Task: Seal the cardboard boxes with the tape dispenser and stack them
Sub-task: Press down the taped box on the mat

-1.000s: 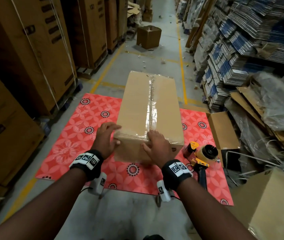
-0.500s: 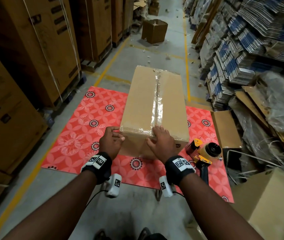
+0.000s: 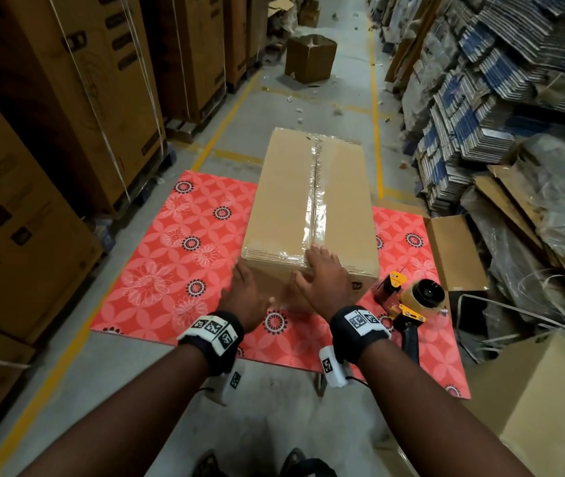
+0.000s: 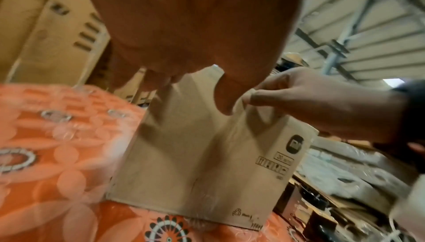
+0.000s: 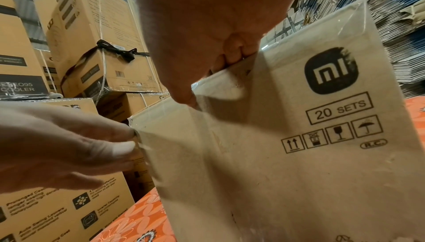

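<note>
Both arms stretched forward; left hand (image 3: 243, 295) and right hand (image 3: 324, 281) flat, fingers straight, close together.

- red floral mat (image 3: 177, 249) spread on the concrete floor
- tall strapped cartons (image 3: 77, 108) left of the mat
- open brown carton (image 3: 310, 58) far beyond the mat
- flattened cardboard stacks (image 3: 473, 108) right of it

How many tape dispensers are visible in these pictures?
1. The tape dispenser lies on the red mat, right of the taped box, beside the right hand. Others may be hidden among the clutter.
</note>
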The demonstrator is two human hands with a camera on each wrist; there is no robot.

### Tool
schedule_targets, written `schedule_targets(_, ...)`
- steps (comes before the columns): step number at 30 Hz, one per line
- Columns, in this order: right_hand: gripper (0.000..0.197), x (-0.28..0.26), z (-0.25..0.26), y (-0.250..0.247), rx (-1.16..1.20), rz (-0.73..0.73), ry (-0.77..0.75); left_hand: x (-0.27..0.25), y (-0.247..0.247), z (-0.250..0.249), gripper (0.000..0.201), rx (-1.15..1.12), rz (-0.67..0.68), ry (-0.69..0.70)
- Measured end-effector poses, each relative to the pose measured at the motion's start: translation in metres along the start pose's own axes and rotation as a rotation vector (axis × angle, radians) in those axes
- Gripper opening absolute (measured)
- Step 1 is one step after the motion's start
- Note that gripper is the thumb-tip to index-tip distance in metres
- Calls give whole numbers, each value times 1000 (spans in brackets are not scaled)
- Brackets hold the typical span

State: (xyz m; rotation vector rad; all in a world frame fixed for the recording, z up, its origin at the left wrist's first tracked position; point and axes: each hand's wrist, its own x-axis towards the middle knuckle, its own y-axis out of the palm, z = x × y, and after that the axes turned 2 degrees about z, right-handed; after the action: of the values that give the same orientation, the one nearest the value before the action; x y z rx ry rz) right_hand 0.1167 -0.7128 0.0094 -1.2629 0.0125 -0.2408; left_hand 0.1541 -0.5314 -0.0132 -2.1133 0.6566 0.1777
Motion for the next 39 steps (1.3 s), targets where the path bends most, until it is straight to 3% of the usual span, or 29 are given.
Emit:
schedule_targets(4, 39, 0, 0, 0, -6, -17, -17, -9, -4, -7, 89, 142, -68, 25)
schedule_targets(7, 40, -1, 0, 0, -3, -23, -25, -15, 0, -14, 82, 297, 26, 48)
schedule_targets(10, 38, -2, 0, 0, -13, -37, -36, -21, -4, -15, 59, 415, 53, 56)
schedule_targets(12, 41, -3, 0, 1, -52, -36, -48, -22, -14, -14, 39, 438, -77, 127)
schedule_targets(15, 48, -5, 4, 3, -85, -14, -93, -22, -30, -16, 31, 354, -306, 275)
schedule_targets(18, 55, -5, 15, 5, -103, -22, -176, -19, -36, -12, 28, 395, -384, 358)
schedule_targets(23, 77, -11, 16, 18, -139, 110, -256, -9, -34, -7, 24, 377, -547, 468)
schedule_targets(27, 80, -15, 8, 14, -112, 113, -253, 5, -30, -21, 58, 539, -308, 424)
schedule_targets(30, 82, -16, 1, 11, -158, 116, -253, 11, -18, -22, 68, 650, -192, 451)
schedule_targets(33, 84, -25, -26, 5, -193, 94, -223, 13, -17, -9, 67, 589, -237, 498)
schedule_targets(36, 85, -40, -69, -9, -184, 68, -74, 13, -30, -1, 59, 505, -259, 460)
schedule_targets(39, 83, -44, -80, -17, -245, 53, 14, 14, -26, -13, 58, 573, -279, 453)
